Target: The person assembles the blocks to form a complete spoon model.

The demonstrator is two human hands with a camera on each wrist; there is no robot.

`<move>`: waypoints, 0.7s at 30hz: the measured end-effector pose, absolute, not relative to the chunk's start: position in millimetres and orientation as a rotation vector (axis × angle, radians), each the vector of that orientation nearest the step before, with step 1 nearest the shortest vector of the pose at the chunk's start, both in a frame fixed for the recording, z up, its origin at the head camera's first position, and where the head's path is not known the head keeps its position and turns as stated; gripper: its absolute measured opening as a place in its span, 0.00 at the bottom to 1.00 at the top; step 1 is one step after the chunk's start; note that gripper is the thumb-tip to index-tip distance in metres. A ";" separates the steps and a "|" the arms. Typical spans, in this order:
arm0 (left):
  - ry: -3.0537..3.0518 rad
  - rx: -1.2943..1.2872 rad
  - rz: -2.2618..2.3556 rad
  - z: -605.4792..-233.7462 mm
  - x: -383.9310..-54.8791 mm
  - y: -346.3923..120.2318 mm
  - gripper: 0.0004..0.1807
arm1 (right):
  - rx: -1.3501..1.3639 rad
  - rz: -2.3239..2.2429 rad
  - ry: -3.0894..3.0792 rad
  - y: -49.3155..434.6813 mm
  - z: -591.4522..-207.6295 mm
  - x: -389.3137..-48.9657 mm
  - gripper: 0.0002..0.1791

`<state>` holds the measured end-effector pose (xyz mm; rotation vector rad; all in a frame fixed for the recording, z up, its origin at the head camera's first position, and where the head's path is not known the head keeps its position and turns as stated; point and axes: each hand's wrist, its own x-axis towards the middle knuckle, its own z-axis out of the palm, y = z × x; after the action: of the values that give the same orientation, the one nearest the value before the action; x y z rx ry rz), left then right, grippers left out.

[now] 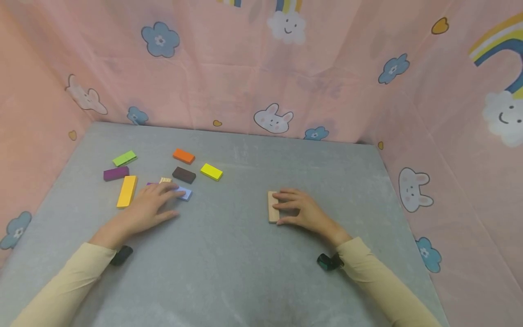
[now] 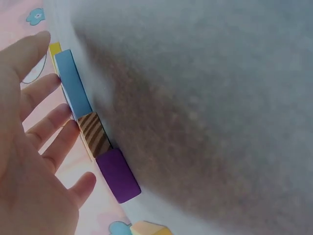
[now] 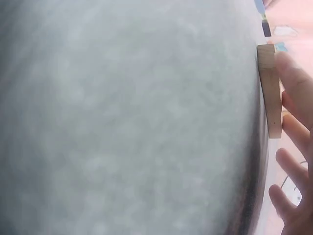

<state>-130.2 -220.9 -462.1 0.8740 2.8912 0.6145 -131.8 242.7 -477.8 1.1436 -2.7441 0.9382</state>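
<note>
My left hand (image 1: 149,206) lies over a row of blocks, fingers spread and nearly straight. Under its index fingertip is a light blue block (image 1: 187,194). A striped wood-grain block (image 1: 165,180) and a purple block (image 2: 119,175) continue the row in the left wrist view, partly hidden from the head view by the hand. My right hand (image 1: 304,210) is at a plain wooden block (image 1: 272,213) lying flat on the table. Two of its fingertips rest on the block's top, with the thumb at its near right corner. In the right wrist view, the thumb overlaps the wooden block (image 3: 270,93).
Left of centre on the grey table (image 1: 229,263) lie a green block (image 1: 125,158), a dark purple block (image 1: 116,173), an orange-yellow block (image 1: 127,191), an orange block (image 1: 184,156), a dark brown block (image 1: 184,175) and a yellow block (image 1: 211,171). Printed pink cloth (image 1: 229,86) surrounds the table.
</note>
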 end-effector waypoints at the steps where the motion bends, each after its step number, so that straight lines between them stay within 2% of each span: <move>1: 2.888 0.878 0.633 -462.0 -131.5 -221.1 0.29 | 1.138 0.950 -2.747 242.5 -477.6 -131.5 0.27; 8: 2.896 0.922 0.771 -463.1 -145.9 -224.5 0.26 | 1.112 0.949 -2.766 240.8 -476.7 -129.7 0.26; 15: 2.820 0.720 0.828 -457.0 -159.1 -228.9 0.24 | 1.087 0.963 -2.775 241.7 -480.7 -128.9 0.26; 21: 2.843 0.725 0.812 -455.0 -166.9 -229.2 0.20 | 1.067 0.970 -2.775 242.8 -482.3 -128.9 0.26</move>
<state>-166.9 -229.2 -455.0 0.7245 2.8428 0.8117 -128.9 242.8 -482.3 1.0668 -2.7747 0.9699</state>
